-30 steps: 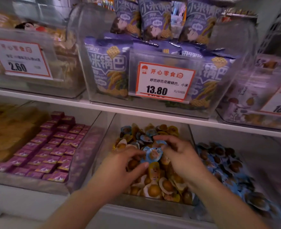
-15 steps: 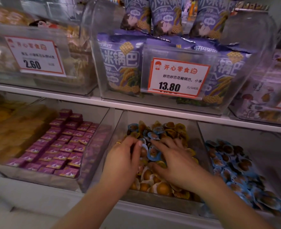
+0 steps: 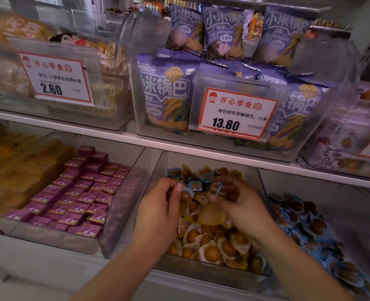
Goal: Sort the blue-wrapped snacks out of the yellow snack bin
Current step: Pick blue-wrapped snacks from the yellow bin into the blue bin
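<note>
A clear bin (image 3: 203, 273) on the lower shelf holds several round yellow-wrapped snacks (image 3: 211, 253), with several blue-wrapped snacks (image 3: 196, 185) mixed in at its back. My left hand (image 3: 160, 211) is inside the bin on the left and pinches a blue-edged snack (image 3: 186, 195) between thumb and fingertips. My right hand (image 3: 238, 205) is curled over the middle of the pile and holds a few snacks (image 3: 219, 190), at least one with a blue rim.
To the right stands a bin of blue-wrapped snacks (image 3: 310, 224). A bin of purple boxes (image 3: 77, 192) sits to the left. Above, the white shelf edge (image 3: 179, 146) carries bins of purple bags (image 3: 168, 94) and price cards (image 3: 237, 111).
Both hands were spread flat over the pile half a second ago; now their fingers have curled up around snacks at the back of the bin. The camera has moved closer.
</note>
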